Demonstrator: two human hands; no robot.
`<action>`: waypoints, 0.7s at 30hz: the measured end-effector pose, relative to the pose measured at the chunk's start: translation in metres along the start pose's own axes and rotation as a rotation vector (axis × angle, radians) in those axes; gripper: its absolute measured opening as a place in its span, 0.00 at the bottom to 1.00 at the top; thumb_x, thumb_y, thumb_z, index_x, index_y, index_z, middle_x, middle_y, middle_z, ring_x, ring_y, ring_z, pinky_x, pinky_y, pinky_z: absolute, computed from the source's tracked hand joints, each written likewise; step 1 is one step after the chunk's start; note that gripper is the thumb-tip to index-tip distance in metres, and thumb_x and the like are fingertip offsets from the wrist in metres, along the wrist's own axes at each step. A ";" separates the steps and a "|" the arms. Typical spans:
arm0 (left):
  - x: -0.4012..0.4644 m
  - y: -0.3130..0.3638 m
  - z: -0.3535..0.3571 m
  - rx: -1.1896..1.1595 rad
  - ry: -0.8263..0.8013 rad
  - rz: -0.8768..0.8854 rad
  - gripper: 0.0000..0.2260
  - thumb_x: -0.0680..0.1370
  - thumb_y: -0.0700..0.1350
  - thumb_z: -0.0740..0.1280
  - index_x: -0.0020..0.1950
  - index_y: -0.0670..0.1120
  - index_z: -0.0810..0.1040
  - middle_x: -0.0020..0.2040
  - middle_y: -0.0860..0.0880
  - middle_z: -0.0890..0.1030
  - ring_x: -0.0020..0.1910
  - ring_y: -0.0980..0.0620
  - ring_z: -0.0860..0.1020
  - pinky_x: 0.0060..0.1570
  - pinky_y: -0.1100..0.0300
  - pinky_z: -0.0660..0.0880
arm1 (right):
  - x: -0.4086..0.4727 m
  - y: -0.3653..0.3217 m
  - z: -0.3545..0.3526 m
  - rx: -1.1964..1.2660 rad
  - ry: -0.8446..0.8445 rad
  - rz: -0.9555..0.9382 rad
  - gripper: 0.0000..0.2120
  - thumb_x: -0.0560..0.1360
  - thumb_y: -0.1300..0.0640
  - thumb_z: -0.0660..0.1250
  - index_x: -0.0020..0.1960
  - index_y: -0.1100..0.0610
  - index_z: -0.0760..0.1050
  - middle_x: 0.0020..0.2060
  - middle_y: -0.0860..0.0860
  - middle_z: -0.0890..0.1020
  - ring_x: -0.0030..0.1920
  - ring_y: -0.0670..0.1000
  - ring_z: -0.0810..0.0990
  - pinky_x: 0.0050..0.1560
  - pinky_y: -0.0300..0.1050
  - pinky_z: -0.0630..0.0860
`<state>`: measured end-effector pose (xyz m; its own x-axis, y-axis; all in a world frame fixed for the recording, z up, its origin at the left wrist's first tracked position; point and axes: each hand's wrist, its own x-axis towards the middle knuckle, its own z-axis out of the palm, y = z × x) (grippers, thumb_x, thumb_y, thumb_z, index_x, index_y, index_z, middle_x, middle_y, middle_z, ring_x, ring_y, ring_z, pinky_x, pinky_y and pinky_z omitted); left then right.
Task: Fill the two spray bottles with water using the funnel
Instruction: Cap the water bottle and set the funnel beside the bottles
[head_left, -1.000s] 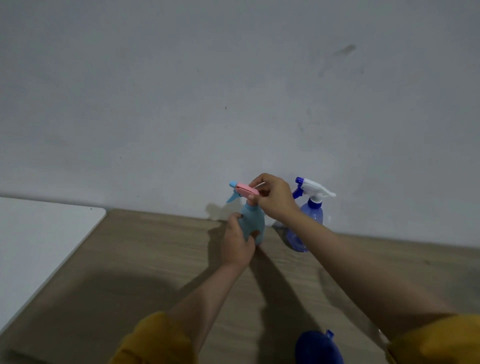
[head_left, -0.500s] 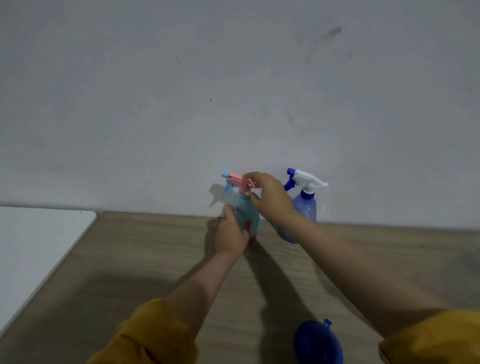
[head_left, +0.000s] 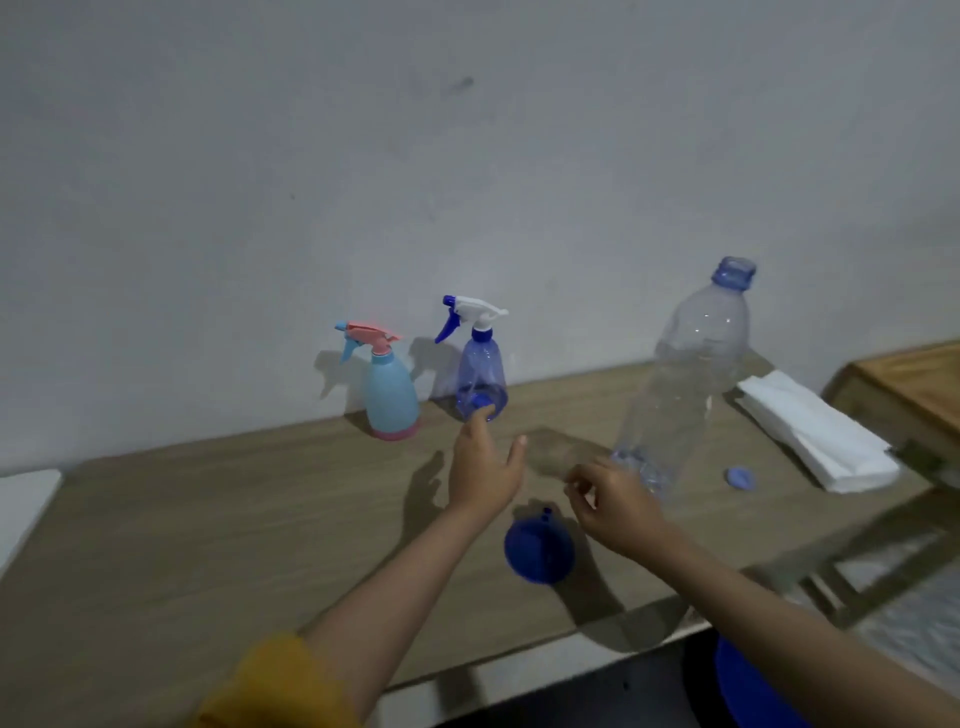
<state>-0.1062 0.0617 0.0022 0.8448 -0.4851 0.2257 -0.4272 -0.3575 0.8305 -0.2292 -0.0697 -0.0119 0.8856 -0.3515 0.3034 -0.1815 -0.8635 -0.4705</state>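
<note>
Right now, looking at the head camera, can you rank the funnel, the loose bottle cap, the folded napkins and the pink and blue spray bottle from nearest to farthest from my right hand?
1. Funnel, just below and left of the right hand.
2. Bottle cap, off to the right on the table.
3. Pink and blue spray bottle against the wall on the left, and napkins far right: too close to call.

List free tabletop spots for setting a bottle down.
Widest bare patch: wooden tabletop left of the left hand, in front of the light-blue spray bottle with pink trigger. Crowded: centre-right, around the dark-blue funnel, right hand, clear plastic water bottle, small blue cap, white folded cloth.
</note>
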 end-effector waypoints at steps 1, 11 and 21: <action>-0.004 0.011 0.008 -0.034 -0.054 0.025 0.26 0.76 0.51 0.67 0.70 0.45 0.63 0.68 0.46 0.70 0.66 0.49 0.70 0.59 0.61 0.65 | -0.012 0.013 -0.010 -0.035 -0.009 0.072 0.02 0.72 0.61 0.69 0.42 0.59 0.80 0.38 0.53 0.82 0.35 0.49 0.77 0.38 0.41 0.71; -0.008 0.119 0.083 -0.167 -0.036 0.222 0.45 0.68 0.60 0.73 0.76 0.50 0.51 0.75 0.49 0.60 0.73 0.54 0.61 0.71 0.56 0.63 | -0.018 0.151 -0.093 -0.310 -0.155 0.515 0.24 0.74 0.55 0.67 0.68 0.55 0.67 0.61 0.56 0.72 0.59 0.55 0.74 0.56 0.48 0.75; 0.010 0.160 0.140 -0.179 0.295 0.293 0.42 0.67 0.58 0.73 0.74 0.57 0.54 0.70 0.60 0.62 0.71 0.59 0.64 0.68 0.64 0.63 | 0.002 0.208 -0.088 -0.315 -0.373 0.220 0.13 0.78 0.53 0.63 0.62 0.49 0.74 0.58 0.52 0.74 0.51 0.48 0.75 0.53 0.41 0.72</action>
<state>-0.2112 -0.1113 0.0658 0.7631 -0.2881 0.5786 -0.6217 -0.0826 0.7789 -0.3024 -0.2819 -0.0362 0.8937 -0.4334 -0.1164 -0.4485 -0.8710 -0.2006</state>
